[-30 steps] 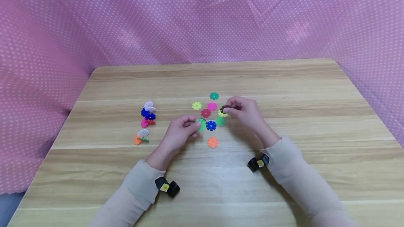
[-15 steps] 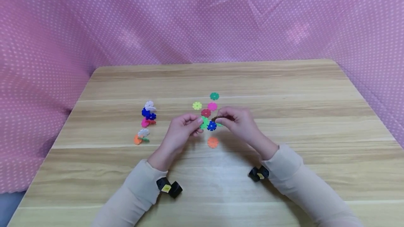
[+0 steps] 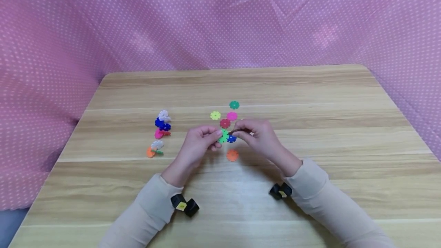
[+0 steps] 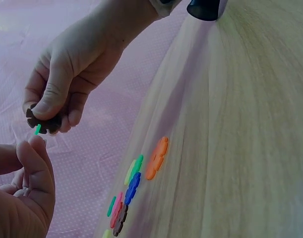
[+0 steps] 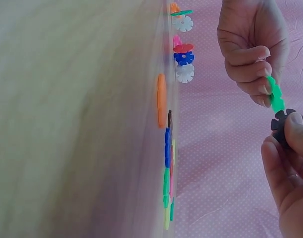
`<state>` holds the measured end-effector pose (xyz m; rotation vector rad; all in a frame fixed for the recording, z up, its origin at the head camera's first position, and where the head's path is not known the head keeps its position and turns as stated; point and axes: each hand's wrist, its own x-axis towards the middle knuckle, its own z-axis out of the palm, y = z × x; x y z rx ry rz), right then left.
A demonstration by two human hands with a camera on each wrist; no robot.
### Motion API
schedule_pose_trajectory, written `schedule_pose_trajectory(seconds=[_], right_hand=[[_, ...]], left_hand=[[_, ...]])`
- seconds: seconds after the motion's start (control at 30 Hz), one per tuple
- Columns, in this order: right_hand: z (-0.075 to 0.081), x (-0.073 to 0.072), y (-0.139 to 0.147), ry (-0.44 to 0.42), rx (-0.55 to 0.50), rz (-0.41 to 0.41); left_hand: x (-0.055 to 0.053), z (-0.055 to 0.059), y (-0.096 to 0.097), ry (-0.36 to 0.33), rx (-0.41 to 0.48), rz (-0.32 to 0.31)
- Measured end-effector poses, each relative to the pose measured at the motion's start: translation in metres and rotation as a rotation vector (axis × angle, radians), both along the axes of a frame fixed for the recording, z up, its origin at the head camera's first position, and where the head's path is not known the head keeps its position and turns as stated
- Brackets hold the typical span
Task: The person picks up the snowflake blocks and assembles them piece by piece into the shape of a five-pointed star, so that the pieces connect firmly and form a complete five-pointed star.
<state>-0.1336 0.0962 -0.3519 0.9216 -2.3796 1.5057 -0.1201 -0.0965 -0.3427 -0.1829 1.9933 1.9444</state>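
My left hand (image 3: 201,141) pinches a bright green notched plastic disc (image 3: 224,136) between thumb and fingers, above the middle of the table. Facing it, my right hand (image 3: 264,136) pinches a dark brown notched disc (image 5: 280,124) of the same sort. The two discs meet edge to edge and stand crosswise; in the left wrist view the green one (image 4: 37,129) shows as a thin sliver at the rim of the brown one (image 4: 48,124). Below the hands, a blue disc (image 3: 231,139) is partly covered in the head view.
Loose discs lie around the hands: orange (image 3: 232,155) nearer, red (image 3: 225,123), pink (image 3: 232,116), yellow (image 3: 215,115) and dark green (image 3: 234,105) farther back. To the left are clusters of discs, blue (image 3: 165,127) and white (image 3: 157,145) among them. A pink dotted cloth (image 3: 220,22) hangs behind the table.
My right hand has brought the brown disc left and nearer, up to the green disc's edge, turning it edge-on to the head view. My left hand has shifted slightly right with the green disc.
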Motion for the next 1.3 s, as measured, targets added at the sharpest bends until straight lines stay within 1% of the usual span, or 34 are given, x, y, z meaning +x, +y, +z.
schedule_pose_trajectory(seconds=[0.17,0.33,0.43,0.67,0.8,0.9,1.0,1.1,1.2,1.3], right_hand=[[-0.001,0.001,-0.001,0.057,0.014,0.015],[0.000,0.002,-0.001,0.093,0.019,0.003],[-0.001,0.003,-0.001,0.096,0.021,0.006],[-0.001,0.004,0.000,0.070,0.023,0.032],[0.000,0.004,0.000,0.050,0.027,0.031],[0.001,0.005,0.000,0.006,0.039,0.014],[0.002,0.005,0.000,-0.080,0.059,-0.009],[0.001,0.004,0.002,-0.163,0.105,-0.018],[-0.001,0.002,0.004,-0.218,0.185,0.006],[-0.002,0.001,0.005,-0.266,0.291,0.066]], left_hand=[[0.001,0.000,0.003,-0.001,0.010,0.005],[0.001,0.001,0.008,0.000,0.022,0.013],[0.001,0.001,0.010,-0.001,0.036,0.018],[0.003,-0.002,0.010,-0.037,0.051,0.018],[0.003,-0.002,0.009,-0.030,0.044,0.018],[0.002,-0.002,0.007,-0.017,0.042,0.011],[0.002,-0.002,0.004,-0.016,0.039,0.011],[0.002,-0.003,0.000,-0.020,0.026,0.025],[0.002,-0.004,-0.004,-0.023,0.018,0.048],[0.002,-0.005,-0.007,-0.025,0.017,0.057]])
